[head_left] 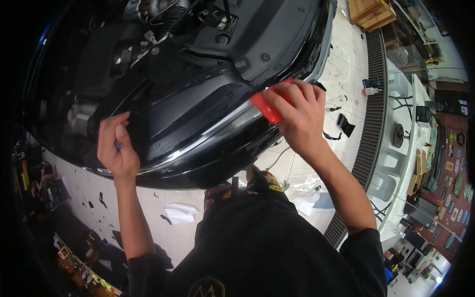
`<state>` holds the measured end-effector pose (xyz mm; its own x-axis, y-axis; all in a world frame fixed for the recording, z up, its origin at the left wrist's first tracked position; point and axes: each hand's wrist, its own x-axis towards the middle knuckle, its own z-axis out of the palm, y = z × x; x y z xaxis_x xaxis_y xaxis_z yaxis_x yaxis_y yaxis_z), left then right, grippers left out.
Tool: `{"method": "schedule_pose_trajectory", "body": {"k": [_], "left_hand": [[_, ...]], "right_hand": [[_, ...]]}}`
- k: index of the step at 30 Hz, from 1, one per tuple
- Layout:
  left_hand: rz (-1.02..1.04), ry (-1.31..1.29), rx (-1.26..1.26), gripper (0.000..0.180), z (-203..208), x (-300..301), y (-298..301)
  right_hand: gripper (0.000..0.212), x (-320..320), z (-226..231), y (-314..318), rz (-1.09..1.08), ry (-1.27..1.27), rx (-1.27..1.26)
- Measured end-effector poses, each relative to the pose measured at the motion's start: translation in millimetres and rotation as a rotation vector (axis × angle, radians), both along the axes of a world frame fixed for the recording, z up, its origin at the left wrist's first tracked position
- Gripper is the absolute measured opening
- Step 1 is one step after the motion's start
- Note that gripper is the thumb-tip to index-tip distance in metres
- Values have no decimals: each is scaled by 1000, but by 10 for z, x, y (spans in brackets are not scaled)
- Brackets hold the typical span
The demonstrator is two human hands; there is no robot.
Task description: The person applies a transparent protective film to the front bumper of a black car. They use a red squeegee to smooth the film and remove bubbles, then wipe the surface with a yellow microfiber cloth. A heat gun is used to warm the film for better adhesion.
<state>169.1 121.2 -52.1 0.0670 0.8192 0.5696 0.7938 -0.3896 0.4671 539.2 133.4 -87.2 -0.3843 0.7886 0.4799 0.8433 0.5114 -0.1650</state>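
My right hand point(301, 111) grips a red squeegee point(269, 108) with its blade against the glossy, curved front edge of a black car point(213, 131). Water drops dot the dark surface between my hands. My left hand point(118, 143) is raised over the car's left part with fingers curled and thumb bent inward. A small bluish spot shows between those fingers, but what they hold, if anything, I cannot make out. Beyond my hands lies the car's engine bay point(163, 29) with hoses, metal parts and black plastic covers.
Black scraps point(346, 124) and white sheets point(179, 213) litter the tiled floor. A dark floor grate point(371, 114) runs along the right, beside a white workbench point(406, 163) with tools. A wooden crate point(372, 15) stands at the far right. Shelving point(81, 262) is at the lower left.
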Motion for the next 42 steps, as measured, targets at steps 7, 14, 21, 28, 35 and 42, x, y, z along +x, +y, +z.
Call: {"method": "schedule_pose_trajectory", "body": {"k": [7, 14, 21, 28, 35, 42], "left_hand": [[-3, 8, 15, 29, 20, -35, -17], [-8, 17, 1, 28, -9, -13, 10], [-13, 41, -11, 28, 21, -15, 11], [-28, 29, -2, 29, 7, -36, 24], [-28, 47, 22, 29, 10, -30, 33], [-29, 42, 11, 28, 39, -14, 28]], "right_hand": [[51, 118, 52, -140, -180, 115, 76], [59, -368, 70, -479, -182, 82, -105], [59, -29, -166, -261, -237, 215, -165], [56, -2, -257, -298, -291, 379, -115], [56, -197, -60, -451, -223, 349, -143], [55, -38, -132, -287, -249, 128, -88]]}}
